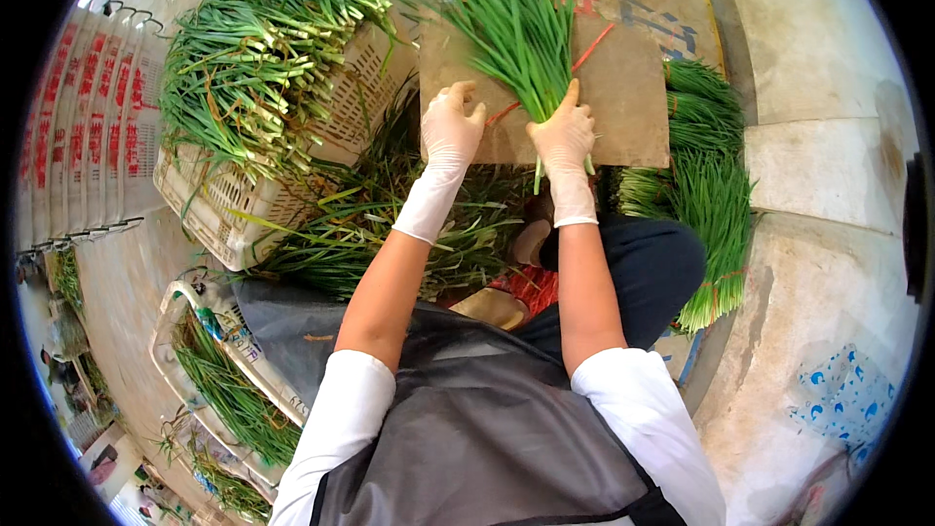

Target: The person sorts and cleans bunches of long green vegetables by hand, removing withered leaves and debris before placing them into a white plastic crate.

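My right hand (pixel 565 139), in a pale glove, is closed around the lower stems of a bunch of green chives (pixel 516 44). Its index finger points up along the leaves, and cut stem ends stick out below the fist. The leaves fan away from me over a brown board (pixel 631 102). A thin red tie strip (pixel 595 45) lies slantwise on the board, passing under the bunch. Left of the stems, my gloved left hand (pixel 453 127) hovers over the board's near left edge with loosely curled fingers, thumb apart, nothing in it.
A big heap of chives (pixel 278 58) lies on a white plastic crate (pixel 234 219) at left. Loose leaves (pixel 390 234) litter the ground before me. Tied bundles (pixel 709 224) are stacked right of the board. Another crate (pixel 175 331) holds chives near my left elbow.
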### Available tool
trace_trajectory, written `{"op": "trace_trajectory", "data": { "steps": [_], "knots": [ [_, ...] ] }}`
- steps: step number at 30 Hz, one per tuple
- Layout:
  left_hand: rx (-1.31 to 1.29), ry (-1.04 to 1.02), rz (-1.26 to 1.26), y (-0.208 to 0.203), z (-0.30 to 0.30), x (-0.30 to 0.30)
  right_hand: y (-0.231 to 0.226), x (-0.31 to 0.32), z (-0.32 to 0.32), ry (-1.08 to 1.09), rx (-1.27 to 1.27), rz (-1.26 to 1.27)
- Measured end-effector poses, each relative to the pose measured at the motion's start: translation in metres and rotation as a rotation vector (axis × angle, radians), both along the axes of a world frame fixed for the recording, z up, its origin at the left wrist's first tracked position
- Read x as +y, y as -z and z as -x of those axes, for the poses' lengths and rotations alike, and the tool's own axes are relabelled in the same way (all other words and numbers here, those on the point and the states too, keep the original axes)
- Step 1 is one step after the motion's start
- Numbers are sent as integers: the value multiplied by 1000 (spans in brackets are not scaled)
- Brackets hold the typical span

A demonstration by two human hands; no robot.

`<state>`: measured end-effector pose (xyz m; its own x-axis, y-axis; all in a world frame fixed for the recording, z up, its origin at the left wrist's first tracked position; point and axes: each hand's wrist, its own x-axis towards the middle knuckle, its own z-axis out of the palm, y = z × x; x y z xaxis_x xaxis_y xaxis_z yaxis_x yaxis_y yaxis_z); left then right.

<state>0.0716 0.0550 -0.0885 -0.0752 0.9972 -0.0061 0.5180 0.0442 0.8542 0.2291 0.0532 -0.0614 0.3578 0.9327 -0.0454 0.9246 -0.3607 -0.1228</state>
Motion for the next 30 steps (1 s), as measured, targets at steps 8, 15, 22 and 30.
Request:
{"op": "trace_trajectory", "data": {
  "steps": [8,15,22,30],
  "knots": [
    [521,148,-155,19,-7,7,6,15,0,15,126,2],
    [729,320,-237,-15,5,51,-14,-13,8,93,220,52],
    [322,170,-146,-44,62,-45,-82,-17,74,-448,252,-453],
    [-402,-50,239,-78,201,-229,-84,-38,316,-989,-241,-414]
  ]
}}
